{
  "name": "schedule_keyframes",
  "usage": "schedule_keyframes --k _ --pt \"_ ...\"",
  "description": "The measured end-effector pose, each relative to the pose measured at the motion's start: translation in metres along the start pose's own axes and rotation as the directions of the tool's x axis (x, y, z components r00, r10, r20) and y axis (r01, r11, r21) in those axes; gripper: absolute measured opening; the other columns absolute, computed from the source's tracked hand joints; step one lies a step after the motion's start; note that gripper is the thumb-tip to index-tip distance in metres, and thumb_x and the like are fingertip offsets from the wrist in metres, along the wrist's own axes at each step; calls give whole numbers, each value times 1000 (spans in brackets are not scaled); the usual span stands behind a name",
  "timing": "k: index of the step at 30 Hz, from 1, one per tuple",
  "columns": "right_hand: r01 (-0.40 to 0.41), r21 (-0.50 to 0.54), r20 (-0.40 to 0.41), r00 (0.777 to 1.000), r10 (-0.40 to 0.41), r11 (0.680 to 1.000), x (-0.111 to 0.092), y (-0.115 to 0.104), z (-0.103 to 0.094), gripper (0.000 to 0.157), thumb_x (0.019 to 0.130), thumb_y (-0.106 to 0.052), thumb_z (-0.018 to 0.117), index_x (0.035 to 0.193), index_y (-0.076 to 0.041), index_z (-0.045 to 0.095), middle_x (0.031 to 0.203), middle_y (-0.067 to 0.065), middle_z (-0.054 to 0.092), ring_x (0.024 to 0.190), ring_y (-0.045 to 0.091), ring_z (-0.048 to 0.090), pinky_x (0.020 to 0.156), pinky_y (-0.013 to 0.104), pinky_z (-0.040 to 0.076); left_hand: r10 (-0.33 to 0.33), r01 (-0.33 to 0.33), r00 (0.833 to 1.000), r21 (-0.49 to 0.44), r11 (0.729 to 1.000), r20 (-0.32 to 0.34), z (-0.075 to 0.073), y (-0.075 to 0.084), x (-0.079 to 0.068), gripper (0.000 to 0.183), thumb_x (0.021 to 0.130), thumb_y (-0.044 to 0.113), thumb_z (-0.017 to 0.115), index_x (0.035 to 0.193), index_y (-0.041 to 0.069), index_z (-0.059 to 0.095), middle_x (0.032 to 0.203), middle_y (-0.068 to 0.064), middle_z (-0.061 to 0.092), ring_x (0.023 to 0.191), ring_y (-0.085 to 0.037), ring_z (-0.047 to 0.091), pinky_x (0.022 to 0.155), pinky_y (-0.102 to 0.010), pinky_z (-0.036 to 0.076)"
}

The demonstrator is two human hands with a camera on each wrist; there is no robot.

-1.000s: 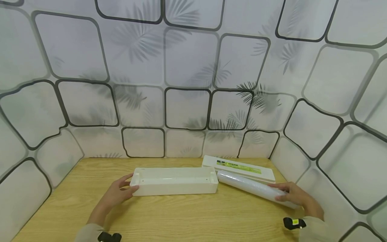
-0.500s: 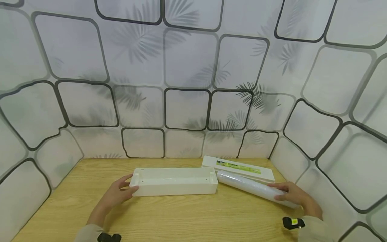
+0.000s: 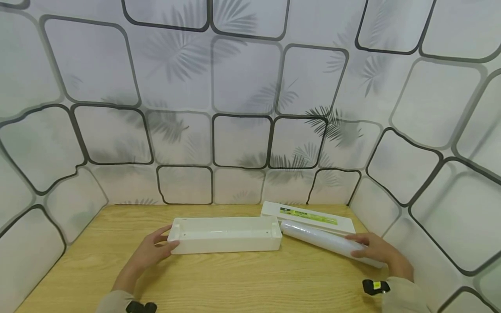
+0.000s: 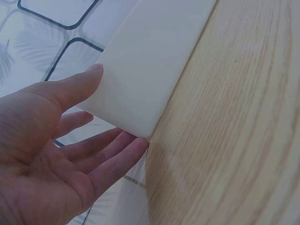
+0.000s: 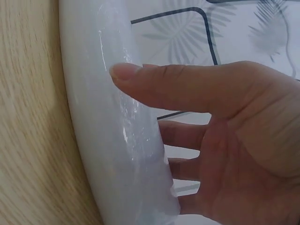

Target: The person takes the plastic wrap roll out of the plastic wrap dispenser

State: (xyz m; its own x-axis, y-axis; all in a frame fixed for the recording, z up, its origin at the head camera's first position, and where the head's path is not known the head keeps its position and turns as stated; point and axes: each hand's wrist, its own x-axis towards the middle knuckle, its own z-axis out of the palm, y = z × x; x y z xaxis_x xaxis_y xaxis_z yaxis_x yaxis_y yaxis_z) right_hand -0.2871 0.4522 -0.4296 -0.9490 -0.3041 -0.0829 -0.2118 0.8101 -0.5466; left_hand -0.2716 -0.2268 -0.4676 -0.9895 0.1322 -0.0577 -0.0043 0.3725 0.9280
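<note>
A long white box (image 3: pixel 226 246) with its top uncovered lies on the wooden table, its hollow inside facing up. My left hand (image 3: pixel 150 250) holds its left end, thumb on the front corner and the other fingers around the end, as the left wrist view (image 4: pixel 61 140) also shows. On the right lies a shiny roll of plastic wrap (image 3: pixel 325 239), slanted toward me. My right hand (image 3: pixel 379 251) grips its near end; in the right wrist view the thumb lies over the plastic wrap (image 5: pixel 110 140) and the fingers go behind it.
Behind the roll lies a flat white lid (image 3: pixel 270 208) with a green-yellow label (image 3: pixel 309 214), close to the back edge of the table (image 3: pixel 235 282). Patterned white walls (image 3: pixel 242 139) enclose the table at the back and sides.
My right hand has shifted slightly left along the roll of plastic wrap. The left hand, the box and the lid stay where they were.
</note>
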Motion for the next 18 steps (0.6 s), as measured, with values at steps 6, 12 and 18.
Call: schedule_keyframes --k 6,12,18 --pt "-2 -29 -35 999 1 1000 3 -8 1 61 91 -28 79 138 6 61 128 31 66 119 49 60 96 65 50 -4 4 1000 0 1000 -5 0 0 0 79 101 27 69 162 0 26 143 -41 50 107 -30 71 89 -42 63" --pt "72 -106 -157 984 -88 992 6 -24 5 51 92 -24 78 133 3 65 121 27 70 112 47 64 92 67 51 -6 6 1000 5 1000 -18 1 1 1 79 100 27 71 161 0 28 143 -41 51 104 -28 71 88 -41 63" --pt "173 -235 -272 933 -236 957 17 -51 13 36 93 -15 76 125 1 70 110 19 76 108 46 67 90 62 54 1 -1 1000 6 1000 -21 1 -1 1 78 100 25 70 161 -1 28 141 -40 53 103 -27 71 86 -38 63"
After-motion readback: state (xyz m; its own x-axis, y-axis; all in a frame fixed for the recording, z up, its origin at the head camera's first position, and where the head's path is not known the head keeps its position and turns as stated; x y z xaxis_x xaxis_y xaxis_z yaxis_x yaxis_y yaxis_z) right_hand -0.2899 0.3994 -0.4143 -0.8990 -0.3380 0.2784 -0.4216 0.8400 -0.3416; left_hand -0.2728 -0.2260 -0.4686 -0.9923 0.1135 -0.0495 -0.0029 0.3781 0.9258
